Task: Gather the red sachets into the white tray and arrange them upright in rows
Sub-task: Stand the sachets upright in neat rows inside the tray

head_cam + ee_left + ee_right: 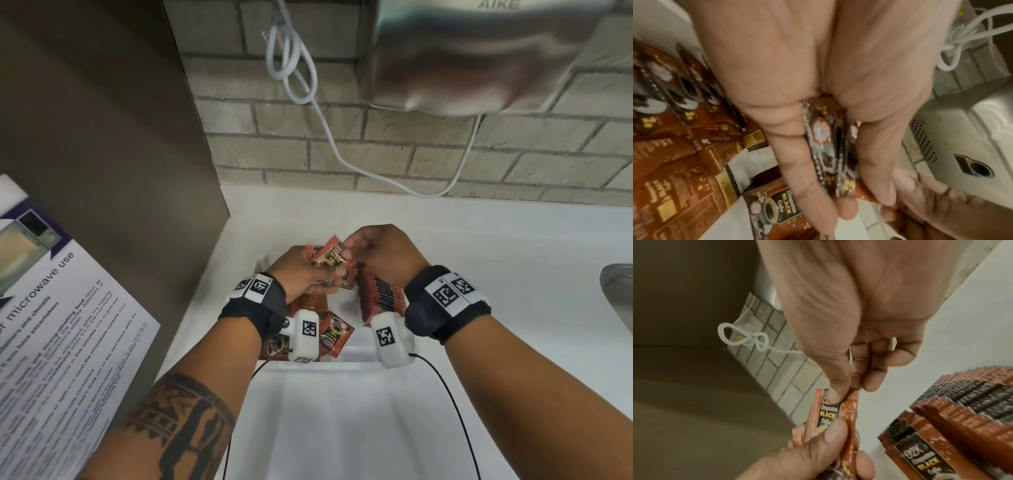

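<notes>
Over the white tray (356, 349), my left hand (322, 272) grips a small bundle of red sachets (330, 262). In the left wrist view the same bundle (828, 146) is clamped between fingers and palm. My right hand (349, 248) pinches the top edge of one sachet (830, 412) in that bundle, thumb against forefinger. A row of upright sachets (380, 294) fills the tray's right side and shows close up in the right wrist view (962, 410). Loose sachets (337, 334) lie flat in the tray's left part (684, 129).
A steel hand dryer (496, 58) hangs on the brick wall above, with a knotted white cable (294, 68) trailing to the counter. A brown panel (102, 137) and a microwave notice (51, 325) stand at the left. A sink edge (616, 284) is at the right.
</notes>
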